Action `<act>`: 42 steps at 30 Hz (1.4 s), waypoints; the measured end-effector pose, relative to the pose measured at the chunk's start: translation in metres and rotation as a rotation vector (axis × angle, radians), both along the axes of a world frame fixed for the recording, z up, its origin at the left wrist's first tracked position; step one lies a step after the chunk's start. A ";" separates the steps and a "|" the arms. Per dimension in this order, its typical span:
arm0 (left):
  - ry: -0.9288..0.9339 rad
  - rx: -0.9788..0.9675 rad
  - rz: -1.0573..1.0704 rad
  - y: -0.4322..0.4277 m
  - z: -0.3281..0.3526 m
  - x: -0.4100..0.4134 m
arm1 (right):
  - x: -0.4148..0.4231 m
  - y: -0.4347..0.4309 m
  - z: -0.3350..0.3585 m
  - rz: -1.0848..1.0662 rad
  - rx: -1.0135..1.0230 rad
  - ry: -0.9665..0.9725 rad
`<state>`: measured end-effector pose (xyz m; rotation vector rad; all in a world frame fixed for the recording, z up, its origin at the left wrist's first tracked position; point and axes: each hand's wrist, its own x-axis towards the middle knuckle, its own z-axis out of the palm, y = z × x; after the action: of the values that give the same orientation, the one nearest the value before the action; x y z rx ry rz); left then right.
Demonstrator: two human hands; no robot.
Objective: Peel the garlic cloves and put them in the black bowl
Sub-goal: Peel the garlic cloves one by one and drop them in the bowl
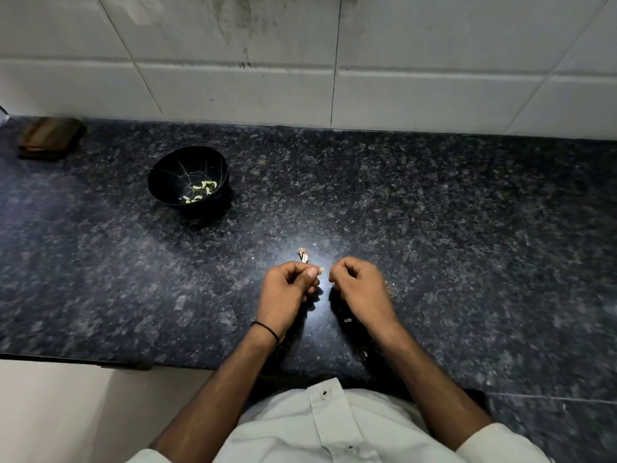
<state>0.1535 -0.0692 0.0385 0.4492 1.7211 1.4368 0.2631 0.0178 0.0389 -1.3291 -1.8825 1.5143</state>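
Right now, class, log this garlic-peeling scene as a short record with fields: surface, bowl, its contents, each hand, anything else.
surface: dark speckled granite counter
bowl: round black bowl, far left of the hands
contents: several pale peeled garlic cloves
left hand: pinching a small garlic clove with papery skin
right hand: curled shut, contents hidden
other: brown wooden block, back left corner

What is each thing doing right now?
Black bowl: upright, holding several peeled cloves.
Left hand: grip pinched on a garlic clove.
Right hand: curled shut, contents hidden.
Garlic skin: loose on the countertop.
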 end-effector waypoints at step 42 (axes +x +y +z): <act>-0.114 0.006 -0.002 0.005 0.000 -0.015 | -0.001 -0.006 -0.002 0.083 0.073 0.128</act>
<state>0.1387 -0.0641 0.0385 0.3657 1.6257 1.4388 0.2623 0.0116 0.0365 -1.1084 -1.9139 1.5169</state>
